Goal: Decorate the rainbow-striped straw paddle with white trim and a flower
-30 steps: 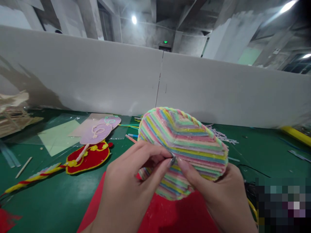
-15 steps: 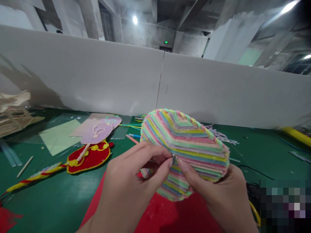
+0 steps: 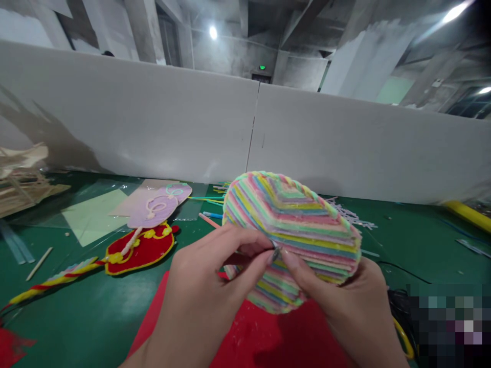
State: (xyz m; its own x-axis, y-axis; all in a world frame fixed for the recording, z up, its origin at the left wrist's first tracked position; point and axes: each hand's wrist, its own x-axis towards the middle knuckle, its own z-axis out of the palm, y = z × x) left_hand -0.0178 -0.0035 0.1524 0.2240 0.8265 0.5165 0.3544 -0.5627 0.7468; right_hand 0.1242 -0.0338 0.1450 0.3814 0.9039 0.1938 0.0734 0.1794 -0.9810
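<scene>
A rounded panel of pastel striped pipe cleaners [image 3: 307, 225], with a twisted edge, is held up tilted in front of me. My right hand [image 3: 353, 301] grips its lower right side, the thumb on the front and the other fingers behind. Near the panel's middle, my left hand [image 3: 215, 271] is closed in a pinch of thumb and forefinger. Something small and dark shows at those fingertips, but I cannot make out what it is. The right thumb tip lies close beside the pinch. Beneath both hands is a red sheet [image 3: 245, 337].
A red fan with yellow trim [image 3: 149, 253] and a twisted handle lies left, touching a lilac fan [image 3: 157, 209]. Behind them are pale paper sheets [image 3: 92, 217]. A wooden model [image 3: 23, 174] stands far left. White boards [image 3: 153, 117] close off the table's back. Black cables [image 3: 401, 301] lie right.
The panel has tipped slightly, its lower edge a little higher than before. Both hands keep nearly the same place and hold.
</scene>
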